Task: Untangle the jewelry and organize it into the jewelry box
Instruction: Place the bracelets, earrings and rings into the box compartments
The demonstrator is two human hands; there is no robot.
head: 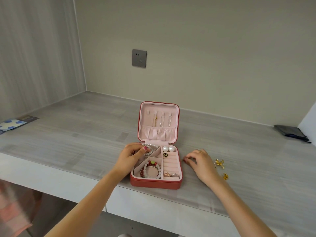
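left hand [132, 153] covers part of the pearl strand [151, 147].

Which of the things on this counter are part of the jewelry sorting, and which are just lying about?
Part of the job: jewelry box, pearl strand under the left hand, beaded bracelet, chains in the lid, gold pieces beside the right hand.

Lying about: dark pouch, blue-patterned card, wall socket.

The left hand [132, 155] hides part of the pearl strand [151, 147]; gold pieces [219, 163] too small to identify.
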